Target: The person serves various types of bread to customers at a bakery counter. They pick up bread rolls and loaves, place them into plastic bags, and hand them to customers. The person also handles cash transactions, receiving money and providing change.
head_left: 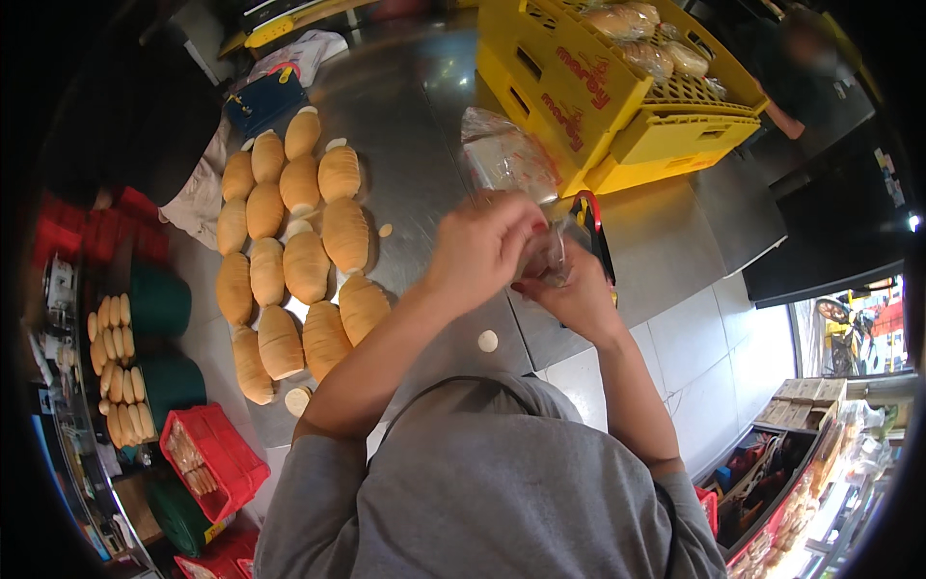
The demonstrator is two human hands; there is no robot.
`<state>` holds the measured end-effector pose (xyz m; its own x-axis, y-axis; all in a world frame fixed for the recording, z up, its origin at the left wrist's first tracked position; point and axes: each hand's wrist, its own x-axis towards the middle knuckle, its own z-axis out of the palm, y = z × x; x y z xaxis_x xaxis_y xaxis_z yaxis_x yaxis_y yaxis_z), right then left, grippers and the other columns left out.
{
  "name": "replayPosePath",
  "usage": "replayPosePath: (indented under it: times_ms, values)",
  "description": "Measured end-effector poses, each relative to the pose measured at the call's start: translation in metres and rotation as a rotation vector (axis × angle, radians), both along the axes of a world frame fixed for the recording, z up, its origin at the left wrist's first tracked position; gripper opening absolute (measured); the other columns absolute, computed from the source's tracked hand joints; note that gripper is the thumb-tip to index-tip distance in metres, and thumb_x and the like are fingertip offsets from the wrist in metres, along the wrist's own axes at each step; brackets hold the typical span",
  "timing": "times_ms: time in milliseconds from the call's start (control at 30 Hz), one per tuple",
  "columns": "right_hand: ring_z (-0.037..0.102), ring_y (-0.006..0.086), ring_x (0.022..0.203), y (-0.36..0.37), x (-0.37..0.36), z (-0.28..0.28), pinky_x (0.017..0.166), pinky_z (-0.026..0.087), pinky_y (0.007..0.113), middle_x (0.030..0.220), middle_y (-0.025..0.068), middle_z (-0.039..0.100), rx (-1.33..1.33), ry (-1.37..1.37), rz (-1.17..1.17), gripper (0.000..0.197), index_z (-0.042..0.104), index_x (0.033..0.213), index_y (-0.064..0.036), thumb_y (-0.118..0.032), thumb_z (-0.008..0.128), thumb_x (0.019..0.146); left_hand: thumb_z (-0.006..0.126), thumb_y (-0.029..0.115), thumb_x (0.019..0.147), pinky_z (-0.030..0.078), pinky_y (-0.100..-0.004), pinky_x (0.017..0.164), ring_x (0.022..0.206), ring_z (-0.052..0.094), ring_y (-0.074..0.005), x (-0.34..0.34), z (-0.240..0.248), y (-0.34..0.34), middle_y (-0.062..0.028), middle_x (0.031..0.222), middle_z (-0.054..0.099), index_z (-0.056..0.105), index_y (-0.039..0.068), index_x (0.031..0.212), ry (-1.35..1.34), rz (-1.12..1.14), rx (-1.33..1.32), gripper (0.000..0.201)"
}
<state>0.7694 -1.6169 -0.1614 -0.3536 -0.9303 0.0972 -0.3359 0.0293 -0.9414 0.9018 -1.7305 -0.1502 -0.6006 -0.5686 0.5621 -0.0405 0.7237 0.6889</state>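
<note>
My left hand and my right hand meet over the steel table. Both have their fingers closed on a crumpled clear plastic bag; its contents, if any, cannot be made out. Just beyond the hands lies a pile of clear plastic bags. A dark tool with a red curved top, perhaps a tape dispenser, stands beside my right hand, partly hidden by it. To the left, several golden bread rolls lie in rows, some with pale slices tucked between them.
Stacked yellow crates hold bagged bread at the far right. A loose pale slice lies near the front edge. One person stands at the left, another beyond the crates. A red crate is at lower left.
</note>
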Motion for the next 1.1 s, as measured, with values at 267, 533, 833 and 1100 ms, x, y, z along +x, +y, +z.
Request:
replayPosePath:
  times_ms: [267, 533, 833, 1100]
  values:
    - [0.062, 0.0115, 0.071, 0.033, -0.048, -0.043, 0.062, 0.046, 0.022, 0.081, 0.0066, 0.066, -0.146, -0.693, -0.189, 0.008, 0.064, 0.088, -0.001, 0.002, 0.063, 0.081, 0.048, 0.014, 0.1, 0.047, -0.0243, 0.048, 0.055, 0.055, -0.0085, 0.02, -0.004, -0.045, -0.0035, 0.071, 0.056, 0.05, 0.001, 0.095, 0.331, 0.337, 0.452, 0.013]
    - [0.062, 0.0166, 0.061, 0.013, -0.039, -0.049, 0.052, 0.046, 0.032, 0.073, 0.0061, 0.066, -0.086, -0.089, -0.576, 0.01, 0.067, 0.085, -0.004, -0.008, 0.06, 0.091, 0.07, 0.005, 0.079, 0.051, -0.0361, 0.081, 0.09, 0.06, -0.0237, 0.015, -0.08, -0.03, -0.0122, 0.098, 0.059, 0.046, 0.004, 0.115, -0.03, 0.398, 0.168, 0.043]
    - [0.063, 0.0269, 0.064, 0.006, -0.019, -0.023, 0.058, 0.049, 0.034, 0.076, 0.013, 0.064, -0.064, 0.463, 0.046, 0.008, 0.067, 0.084, -0.0051, -0.013, 0.067, 0.084, 0.074, 0.004, 0.071, 0.046, -0.038, 0.087, 0.096, 0.061, -0.0277, -0.014, -0.002, -0.015, -0.0099, 0.097, 0.063, 0.061, 0.007, 0.103, -0.462, -0.457, 0.061, 0.035]
    - [0.052, 0.0078, 0.062, -0.001, -0.035, -0.044, 0.056, 0.043, 0.024, 0.076, -0.0006, 0.057, -0.194, -0.646, -0.318, 0.025, 0.06, 0.081, -0.0024, -0.022, 0.057, 0.097, 0.069, 0.005, 0.078, 0.045, -0.0389, 0.063, 0.071, 0.058, -0.0295, -0.046, -0.031, 0.016, -0.0097, 0.075, 0.058, 0.057, 0.004, 0.08, -0.059, -0.238, -0.074, 0.013]
